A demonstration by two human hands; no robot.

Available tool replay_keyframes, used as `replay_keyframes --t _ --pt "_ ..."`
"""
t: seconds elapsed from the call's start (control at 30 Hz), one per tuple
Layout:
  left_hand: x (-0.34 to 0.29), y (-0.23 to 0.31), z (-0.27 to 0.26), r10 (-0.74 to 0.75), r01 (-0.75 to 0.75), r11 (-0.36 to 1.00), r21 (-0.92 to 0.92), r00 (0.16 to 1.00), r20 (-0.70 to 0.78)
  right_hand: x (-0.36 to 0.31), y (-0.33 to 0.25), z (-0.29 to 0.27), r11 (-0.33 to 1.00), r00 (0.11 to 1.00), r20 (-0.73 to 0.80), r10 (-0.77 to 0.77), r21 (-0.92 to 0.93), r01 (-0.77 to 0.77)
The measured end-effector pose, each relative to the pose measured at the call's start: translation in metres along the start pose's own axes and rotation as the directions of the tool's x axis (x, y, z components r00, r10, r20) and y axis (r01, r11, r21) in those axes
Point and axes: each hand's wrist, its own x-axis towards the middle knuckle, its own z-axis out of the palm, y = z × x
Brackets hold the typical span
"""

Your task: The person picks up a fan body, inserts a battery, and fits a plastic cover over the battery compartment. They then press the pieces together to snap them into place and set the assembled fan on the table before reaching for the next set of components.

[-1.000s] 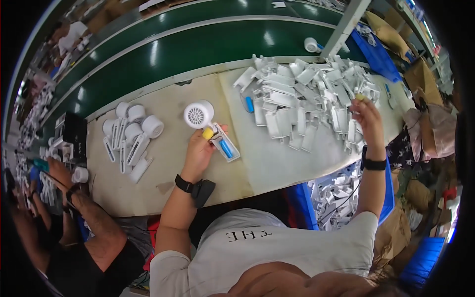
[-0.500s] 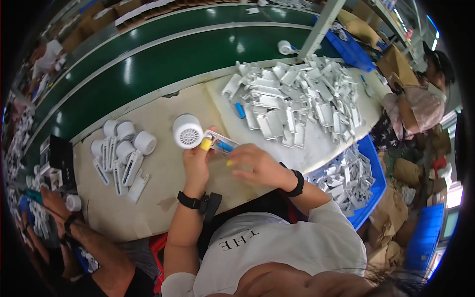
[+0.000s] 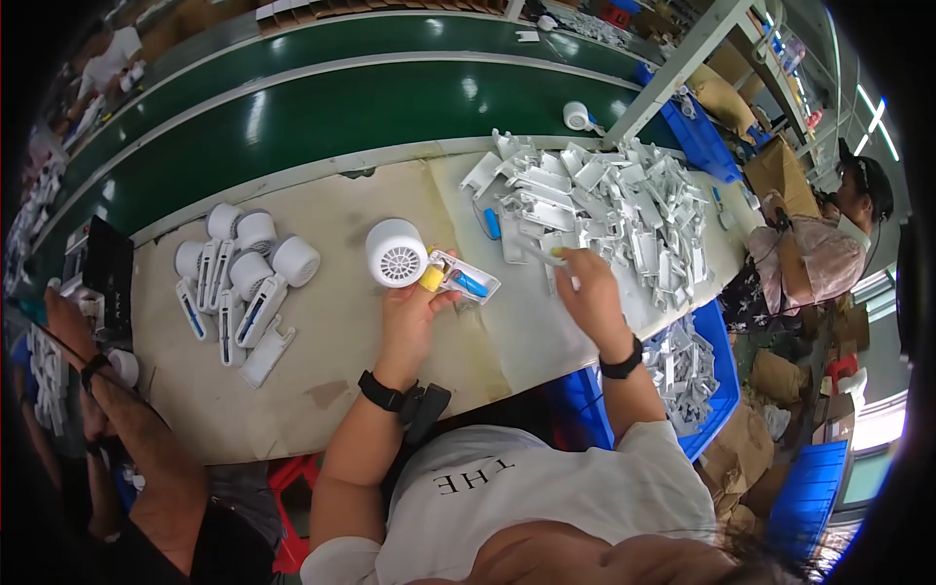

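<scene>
My left hand (image 3: 408,317) is closed around the neck of a white handheld fan (image 3: 397,252), its round grilled head turned partly toward me. The fan's handle lies open like a trough, showing a blue cylindrical battery (image 3: 469,284) inside. Something yellow covers a fingertip of that hand. To the right, my right hand (image 3: 593,300) is at the near-left edge of a heap of white plastic handle covers (image 3: 595,205). Its thumb and fingers pinch the end of one white handle cover (image 3: 534,252).
Several white fans (image 3: 249,273) lie grouped on the left of the table (image 3: 292,409), with a loose cover (image 3: 267,355) beside them. A blue bin (image 3: 726,390) of white parts stands below the right edge. Beyond runs a green conveyor (image 3: 322,107). Co-workers sit at left and right.
My right hand has moved right, from beside the fan's handle to the heap, and now pinches a cover. The fan in my left hand has shifted slightly right in view; its battery shows more fully.
</scene>
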Motion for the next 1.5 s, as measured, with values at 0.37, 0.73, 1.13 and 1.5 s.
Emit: replay_keyframes --t 0.37,0.73,1.13,1.5 --pt "0.004 -0.007 -0.005 0.0 0.004 0.995 -0.104 0.999 0.033 0.048 -0.011 0.011 0.833 0.691 0.622 -0.37 0.551 -0.051" --pt "0.009 0.009 -0.017 0.166 -0.187 0.971 -0.151 0.975 -0.146 0.005 -0.048 0.056 0.999 0.931 0.362 0.048 -0.006 -0.049" --pt "0.009 0.016 -0.017 0.13 -0.155 0.972 -0.177 0.981 -0.143 0.02 -0.021 0.031 0.932 0.919 0.245 -0.308 -0.113 0.343" --pt "0.003 0.011 -0.01 0.147 -0.16 0.971 -0.175 0.985 -0.087 0.024 -0.047 0.027 0.844 0.935 0.191 -0.299 0.511 0.165"
